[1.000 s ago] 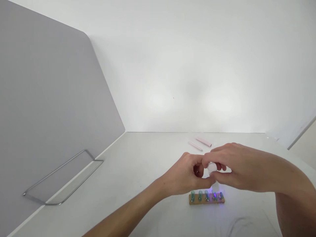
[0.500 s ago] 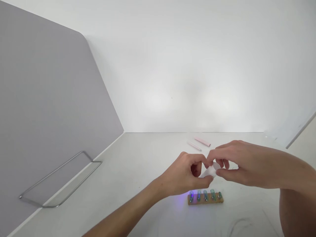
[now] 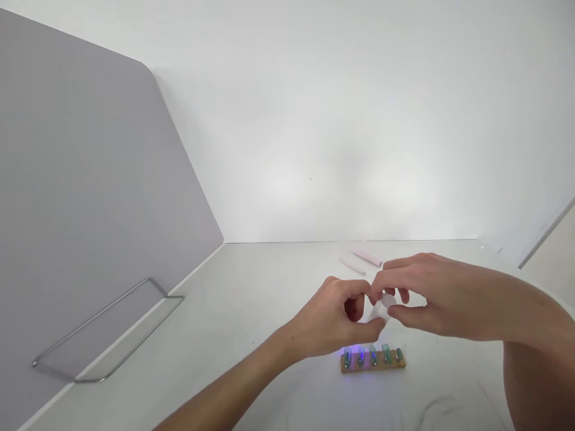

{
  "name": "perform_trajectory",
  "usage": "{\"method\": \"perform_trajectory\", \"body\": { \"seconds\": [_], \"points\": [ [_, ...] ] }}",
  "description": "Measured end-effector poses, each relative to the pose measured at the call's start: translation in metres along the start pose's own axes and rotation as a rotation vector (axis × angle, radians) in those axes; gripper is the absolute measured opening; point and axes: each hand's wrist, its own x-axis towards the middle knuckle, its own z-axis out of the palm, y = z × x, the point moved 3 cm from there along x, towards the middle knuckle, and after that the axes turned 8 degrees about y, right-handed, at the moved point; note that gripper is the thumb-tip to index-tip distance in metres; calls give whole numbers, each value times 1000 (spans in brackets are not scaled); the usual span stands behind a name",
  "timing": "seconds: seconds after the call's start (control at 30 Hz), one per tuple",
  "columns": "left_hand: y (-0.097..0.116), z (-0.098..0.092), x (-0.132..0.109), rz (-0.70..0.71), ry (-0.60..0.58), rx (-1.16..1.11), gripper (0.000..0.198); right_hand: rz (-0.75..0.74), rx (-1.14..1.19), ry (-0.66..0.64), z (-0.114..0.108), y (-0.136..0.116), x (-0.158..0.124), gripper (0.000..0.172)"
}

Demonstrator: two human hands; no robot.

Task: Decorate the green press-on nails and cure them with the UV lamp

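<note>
Both hands meet above the white table (image 3: pixel 251 335) and pinch one small white object (image 3: pixel 380 307) between them. My left hand (image 3: pixel 335 317) curls its thumb and fingers round the object's lower end. My right hand (image 3: pixel 422 296) pinches its upper, rounded end with thumb and forefinger. What the white object is I cannot make out. Directly below the hands lies a small wooden strip (image 3: pixel 372 361) carrying a row of several green, nail-shaped pieces, with a violet glow near its left part.
Two thin pink sticks (image 3: pixel 362 261) lie on the table behind the hands. A grey partition (image 3: pixel 90 197) stands on the left with a bent metal wire foot (image 3: pixel 108 335) on the tabletop. A white wall closes the back.
The hands rose slightly and turned the white object between them. The violet glow shifted from the strip's right end towards its left part.
</note>
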Motion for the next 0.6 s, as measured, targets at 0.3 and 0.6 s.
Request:
{"method": "perform_trajectory", "body": {
  "seconds": [0.3, 0.6],
  "points": [
    [2, -1, 1, 16, -7, -10, 13, 5, -3, -9, 0, -1, 1, 23],
    [5, 2, 3, 24, -2, -19, 22, -35, 7, 7, -1, -2, 1, 26]
  ]
}}
